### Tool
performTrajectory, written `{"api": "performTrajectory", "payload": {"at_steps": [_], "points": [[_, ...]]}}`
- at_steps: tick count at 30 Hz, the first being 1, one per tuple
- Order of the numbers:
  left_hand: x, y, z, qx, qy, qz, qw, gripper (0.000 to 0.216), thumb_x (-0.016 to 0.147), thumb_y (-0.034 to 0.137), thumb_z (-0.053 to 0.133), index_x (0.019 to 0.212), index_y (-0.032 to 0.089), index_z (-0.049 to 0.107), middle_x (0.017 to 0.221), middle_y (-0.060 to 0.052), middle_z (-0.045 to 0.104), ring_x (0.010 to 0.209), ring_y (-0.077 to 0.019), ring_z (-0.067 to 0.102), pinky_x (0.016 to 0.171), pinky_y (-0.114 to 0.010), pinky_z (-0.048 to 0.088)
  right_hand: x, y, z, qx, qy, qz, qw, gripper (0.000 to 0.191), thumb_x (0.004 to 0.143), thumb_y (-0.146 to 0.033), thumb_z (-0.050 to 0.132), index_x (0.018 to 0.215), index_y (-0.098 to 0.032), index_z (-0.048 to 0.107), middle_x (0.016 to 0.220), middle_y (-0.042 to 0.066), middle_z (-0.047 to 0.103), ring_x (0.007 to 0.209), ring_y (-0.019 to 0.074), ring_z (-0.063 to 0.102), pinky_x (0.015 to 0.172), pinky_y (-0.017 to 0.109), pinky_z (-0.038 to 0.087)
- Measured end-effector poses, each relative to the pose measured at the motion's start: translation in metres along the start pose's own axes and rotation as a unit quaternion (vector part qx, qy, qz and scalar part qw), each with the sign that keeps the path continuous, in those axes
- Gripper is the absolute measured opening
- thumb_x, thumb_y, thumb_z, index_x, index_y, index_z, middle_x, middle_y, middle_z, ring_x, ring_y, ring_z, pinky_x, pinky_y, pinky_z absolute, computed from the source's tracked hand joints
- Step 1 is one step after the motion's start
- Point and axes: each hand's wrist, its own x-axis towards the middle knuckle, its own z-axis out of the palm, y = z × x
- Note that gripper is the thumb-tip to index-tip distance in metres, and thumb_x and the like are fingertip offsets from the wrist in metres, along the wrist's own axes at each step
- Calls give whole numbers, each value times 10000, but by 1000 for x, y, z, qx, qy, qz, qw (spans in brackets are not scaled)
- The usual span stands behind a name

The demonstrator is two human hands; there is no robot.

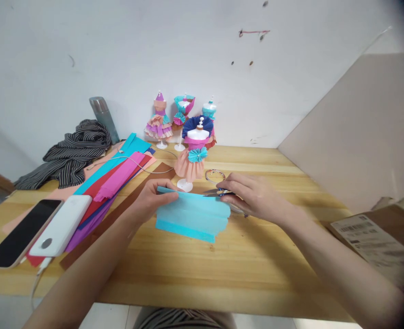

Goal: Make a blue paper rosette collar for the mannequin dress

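Observation:
My left hand pinches the upper left edge of a light blue crepe paper sheet, thumb in front. The sheet hangs above the wooden table, with a brighter blue band along its bottom and a wavy right edge. Small scissors are gripped in my right hand; their blades point left at the sheet's top edge. Whether the blades are parted, I cannot tell. Just behind the paper stands a miniature dress form in a pink paper skirt with a blue rosette.
Three more dressed forms, one a purple-and-peach dress, stand by the wall. On the left lie coloured paper strips, a white power bank, a phone, striped cloth and a bottle. A cardboard box sits right.

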Motion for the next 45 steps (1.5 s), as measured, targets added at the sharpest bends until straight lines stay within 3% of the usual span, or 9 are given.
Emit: {"api": "performTrajectory", "payload": {"at_steps": [16, 32, 45], "points": [[0, 0, 0, 29, -1, 12, 999, 246, 608, 345, 822, 666, 140, 699, 753, -44, 692, 620, -127, 561, 549, -227, 385, 3, -2, 6, 39, 16, 11, 999, 279, 989, -371, 401, 1018, -160, 581, 832, 91, 629, 706, 165, 599, 587, 258, 449], [-2, -5, -1, -16, -12, 7, 1000, 233, 606, 315, 830, 689, 146, 694, 845, -63, 729, 681, -159, 618, 582, -244, 448, -2, -8, 17, 76, 39, 36, 996, 248, 974, -347, 443, 1039, -157, 589, 844, 95, 635, 729, 183, 619, 582, 268, 483], [-3, -5, 2, -110, -82, -19, 990, 213, 623, 305, 819, 665, 171, 658, 818, -58, 750, 709, -173, 671, 605, -245, 472, 2, -16, 16, 28, 74, 22, 997, 271, 992, -364, 396, 1016, -156, 568, 799, 85, 656, 684, 173, 609, 553, 263, 453]]}}
